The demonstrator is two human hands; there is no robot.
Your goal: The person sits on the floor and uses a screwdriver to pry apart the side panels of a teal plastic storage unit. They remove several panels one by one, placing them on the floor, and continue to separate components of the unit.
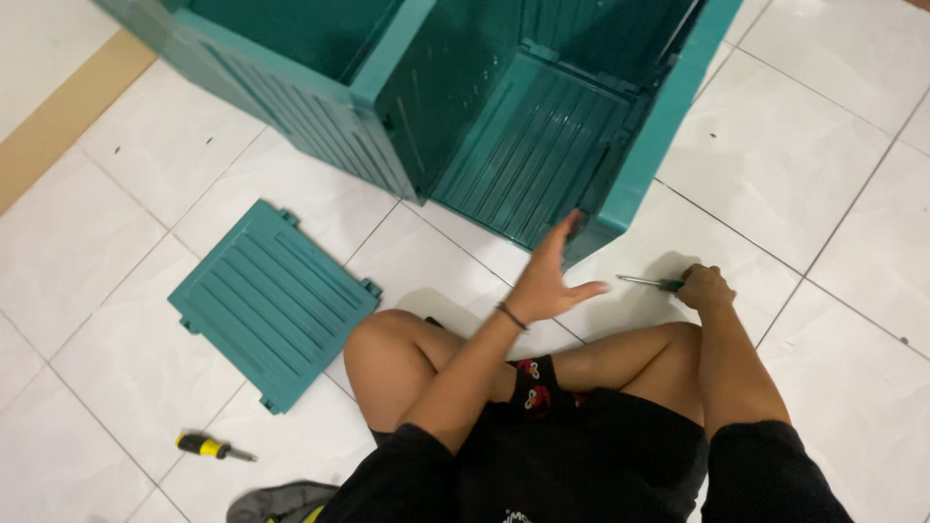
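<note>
The cabinet (504, 107) is dark teal, with ribbed lines on its walls. The loose panel (271, 300) on the floor has the same teal colour and the same ribs. The floor tiles (794, 165) are white with thin grey joints. One screwdriver (213, 447) has a yellow and black handle. The shorts (591, 455) are black, with a small red pattern at the hem.

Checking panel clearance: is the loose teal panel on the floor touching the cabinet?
Apart. The head view shows bare white tile between the loose teal panel and the cabinet.
</note>
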